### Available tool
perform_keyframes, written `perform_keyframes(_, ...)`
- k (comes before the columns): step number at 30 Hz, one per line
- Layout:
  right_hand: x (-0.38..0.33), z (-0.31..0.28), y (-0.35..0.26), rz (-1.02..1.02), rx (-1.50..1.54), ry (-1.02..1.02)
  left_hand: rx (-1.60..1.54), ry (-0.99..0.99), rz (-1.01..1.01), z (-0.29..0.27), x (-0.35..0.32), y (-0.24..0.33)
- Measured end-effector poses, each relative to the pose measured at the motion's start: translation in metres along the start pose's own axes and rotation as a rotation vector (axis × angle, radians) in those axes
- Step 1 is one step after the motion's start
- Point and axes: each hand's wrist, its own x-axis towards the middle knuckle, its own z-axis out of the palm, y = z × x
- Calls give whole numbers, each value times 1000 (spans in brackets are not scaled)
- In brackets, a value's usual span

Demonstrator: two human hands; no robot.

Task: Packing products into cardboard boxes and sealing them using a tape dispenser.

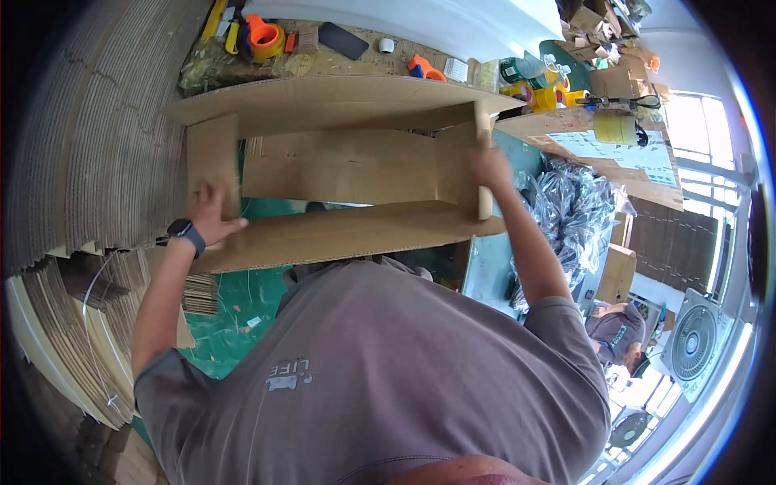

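Observation:
A long brown cardboard box (347, 234) stands in front of me with its flaps spread, so I look down into it. My left hand (212, 214), a dark watch at its wrist, lies with fingers spread against the left end flap (212, 149). At the opposite end, my right hand (491, 168) is against the right end flap (484, 129), which stands edge-on to me. Motion blurs that hand, and its fingers cannot be made out. Green floor shows through a gap inside the box.
Tall stacks of flat cardboard (105, 121) rise at the left. Behind the box, a bench (311, 61) carries an orange tape dispenser (263, 36), a dark phone (343, 40) and tape rolls. Plastic-wrapped goods (566, 202) lie at the right. Another person (616, 327) is farther off, near a fan (693, 343).

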Motion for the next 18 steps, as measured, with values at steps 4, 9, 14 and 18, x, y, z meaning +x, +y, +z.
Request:
perform_keyframes(4, -15, 23, -74, -242, -236, -431, 55, -642, 73, -17, 7, 15)
perform_keyframes(9, 0, -44, -81, -255, -341, -640, -217, -764, 367, -37, -64, 46)
perform_keyframes(14, -11, -179, -145, -710, 44, 955, -386, -479, -112, 8, 19, 26)
perform_keyframes(18, 23, -155, -120, -497, -39, -24, 106, 518, 49, 71, 48, 77)
